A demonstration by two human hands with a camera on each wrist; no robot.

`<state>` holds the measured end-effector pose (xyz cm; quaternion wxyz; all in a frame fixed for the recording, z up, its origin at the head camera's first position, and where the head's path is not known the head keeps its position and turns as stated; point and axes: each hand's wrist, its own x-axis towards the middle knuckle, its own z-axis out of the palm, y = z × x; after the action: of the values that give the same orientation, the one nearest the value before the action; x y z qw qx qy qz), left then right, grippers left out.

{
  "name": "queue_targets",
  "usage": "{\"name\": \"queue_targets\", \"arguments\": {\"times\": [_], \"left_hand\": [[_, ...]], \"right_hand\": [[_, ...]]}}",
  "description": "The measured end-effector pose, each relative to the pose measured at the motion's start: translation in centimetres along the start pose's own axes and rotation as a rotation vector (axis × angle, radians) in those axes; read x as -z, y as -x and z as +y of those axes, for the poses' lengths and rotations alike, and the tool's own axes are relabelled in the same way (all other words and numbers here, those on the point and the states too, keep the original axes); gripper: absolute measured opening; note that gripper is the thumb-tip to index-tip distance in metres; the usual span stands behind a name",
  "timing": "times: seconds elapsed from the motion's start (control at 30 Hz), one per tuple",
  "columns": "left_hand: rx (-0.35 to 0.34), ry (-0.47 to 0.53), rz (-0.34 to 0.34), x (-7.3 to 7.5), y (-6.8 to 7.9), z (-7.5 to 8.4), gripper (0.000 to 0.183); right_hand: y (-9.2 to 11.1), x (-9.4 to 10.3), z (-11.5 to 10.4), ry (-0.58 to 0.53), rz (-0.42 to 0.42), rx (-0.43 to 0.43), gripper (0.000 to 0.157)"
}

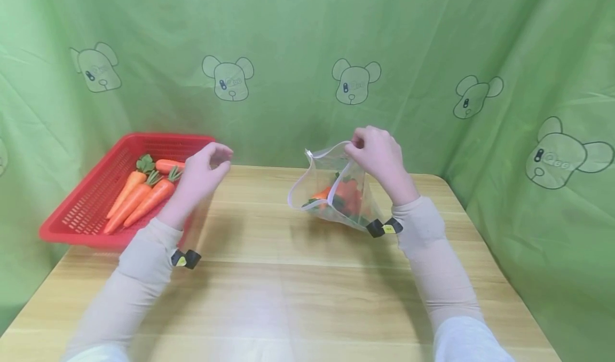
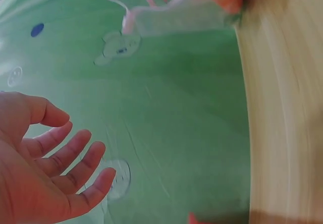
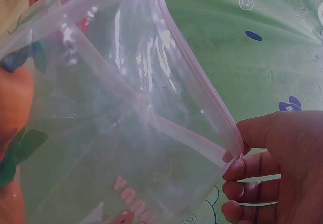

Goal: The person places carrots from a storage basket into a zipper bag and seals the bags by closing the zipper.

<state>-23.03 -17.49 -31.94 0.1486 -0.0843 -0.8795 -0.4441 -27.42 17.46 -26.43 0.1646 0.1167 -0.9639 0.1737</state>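
A person's right hand [image 1: 379, 154] pinches a clear bag [image 1: 331, 191] on the tabletop [image 1: 269, 287]; the left hand [image 1: 204, 172], fingers [image 2: 83, 171] loosely parted, hovers near a red basket [image 1: 62, 234] of carrots [image 1: 152, 202].

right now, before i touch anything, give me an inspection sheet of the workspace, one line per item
surface: wood-grain table, glare on its near part
job's things: red basket at the left, at least four carrots inside; clear bag at the right, mouth open, orange, red and green showing at it; cannot tell whether all of that is contents or print
clutter: nothing seen
grippers: left hand holds nothing, fingers loosely bent, near the basket's right end; right hand pinches the bag's rim
cables: nothing seen
surroundings: green curtain printed with animal heads, behind the table and along its right side
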Motion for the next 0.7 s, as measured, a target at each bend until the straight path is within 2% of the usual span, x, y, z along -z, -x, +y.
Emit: {"name": "queue_targets", "arguments": {"times": [0.23,0.53,0.7], "left_hand": [[0.065,-0.085,-0.012,2.0,-0.4,-2.1,0.03],[0.251,-0.007,-0.122,3.7,-1.2,-4.7,0.042],[0.312,0.031,-0.173,4.9,-1.9,-6.2,0.045]], "right_hand": [[0.0,0.0,-0.1,-0.001,-0.002,-0.001,0.015],[0.1,-0.1,-0.1,0.002,-0.011,-0.004,0.015],[0.0,-0.1,-0.1,-0.001,-0.01,-0.002,0.015]]}}
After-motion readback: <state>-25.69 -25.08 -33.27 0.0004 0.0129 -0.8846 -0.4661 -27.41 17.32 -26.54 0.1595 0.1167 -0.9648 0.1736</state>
